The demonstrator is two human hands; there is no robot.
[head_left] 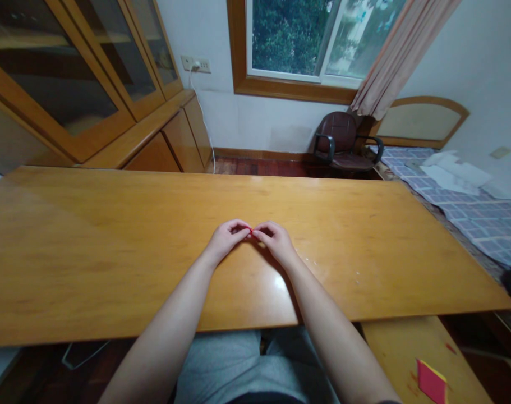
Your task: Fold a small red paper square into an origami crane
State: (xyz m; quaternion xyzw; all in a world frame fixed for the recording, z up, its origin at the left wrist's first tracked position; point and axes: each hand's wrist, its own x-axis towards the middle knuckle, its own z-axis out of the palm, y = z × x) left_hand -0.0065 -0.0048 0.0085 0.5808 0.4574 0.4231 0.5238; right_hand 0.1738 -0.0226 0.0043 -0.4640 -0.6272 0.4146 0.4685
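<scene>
One small red piece [251, 230] in a double pinch

Red piece, narrow, shape and material too small to make out: sits between the fingertips, just above or on the tabletop; cannot tell which. Bare left hand [226, 238]: thumb and fingers drawn together on its left end. Bare right hand [276, 238]: same pinch on its right end, the two sets of fingertips nearly meeting.

Under and around the grip: long, glossy yellow-brown wooden table [112, 224]. Right of the grip and nearer the body, a few tiny white specks [357, 275]. Farther right, below table level: flat red piece with a yellow edge [432, 382] on a lower yellowish wooden surface [390, 342]. Well beyond the grip, to the right: brown padded chair with black armrests [341, 140]. Beyond-left: glass-doored wooden cabinet [106, 126].
</scene>
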